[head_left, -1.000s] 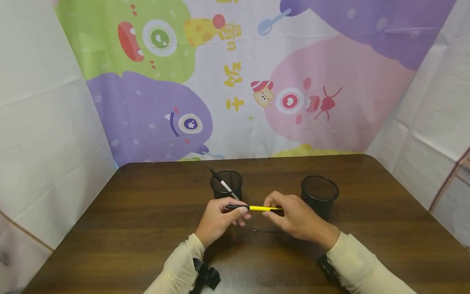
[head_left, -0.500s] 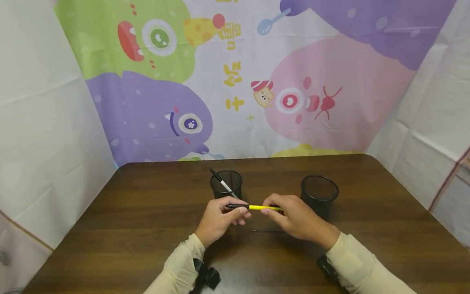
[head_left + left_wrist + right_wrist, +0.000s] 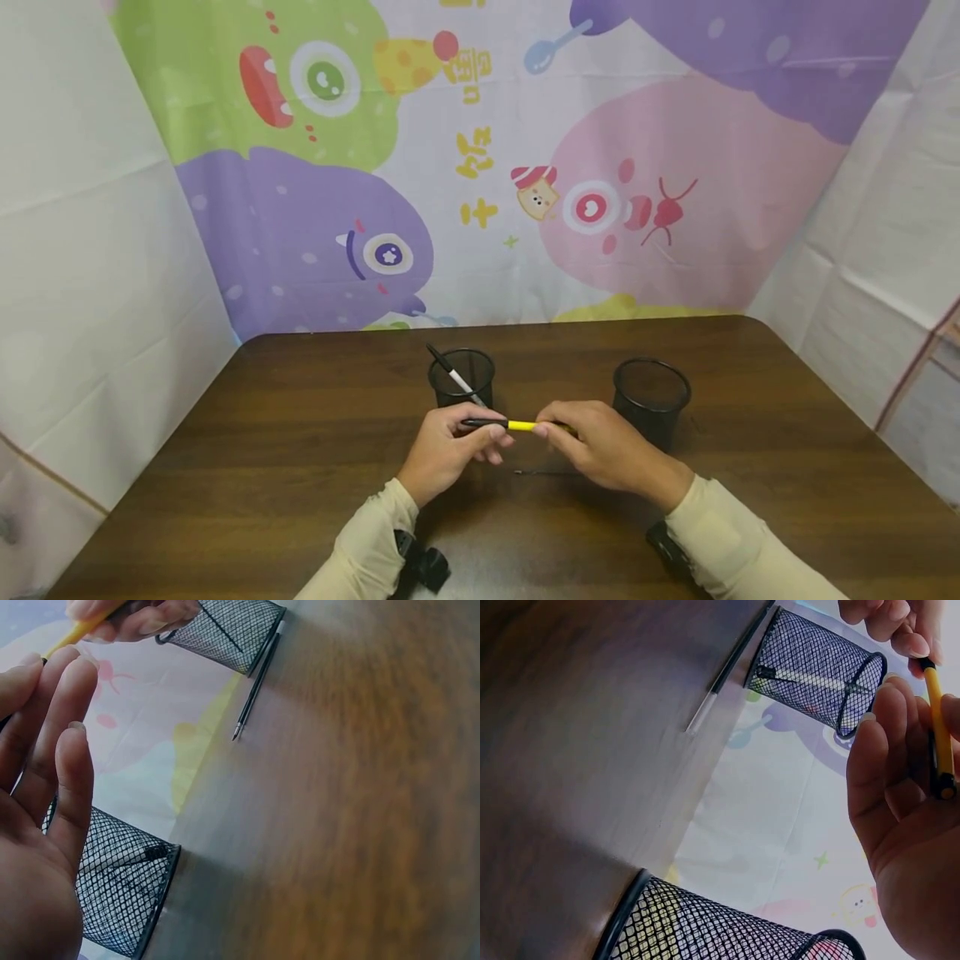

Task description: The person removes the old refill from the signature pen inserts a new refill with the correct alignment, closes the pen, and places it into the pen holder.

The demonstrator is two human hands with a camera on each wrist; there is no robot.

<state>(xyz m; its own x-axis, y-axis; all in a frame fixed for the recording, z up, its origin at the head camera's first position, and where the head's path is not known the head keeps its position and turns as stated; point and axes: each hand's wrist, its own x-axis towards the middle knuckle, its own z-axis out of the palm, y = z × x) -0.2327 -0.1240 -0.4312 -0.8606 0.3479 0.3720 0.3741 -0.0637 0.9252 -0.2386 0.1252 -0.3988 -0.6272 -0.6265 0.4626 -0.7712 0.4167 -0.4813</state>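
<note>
Between my two hands is a pen (image 3: 522,426) with a yellow barrel and a black front part, lying level above the table. My left hand (image 3: 442,454) pinches the black part between thumb and fingers. The yellow barrel is gripped by my right hand (image 3: 611,446), which covers much of it; its black end shows against the palm in the right wrist view. Below the hands a thin ink refill (image 3: 546,472) lies on the table. The left wrist view shows the dark metal tip of this refill (image 3: 259,686).
Behind my left hand stands a black mesh pen cup (image 3: 444,400) with a black-and-white marker (image 3: 456,373) leaning in it. A second mesh cup (image 3: 651,421) stands behind my right hand. A printed cloth (image 3: 480,275) hangs beyond the brown table (image 3: 300,467).
My right hand's fingertips have moved left along the yellow barrel, so less yellow shows between the hands. My left hand holds its place.
</note>
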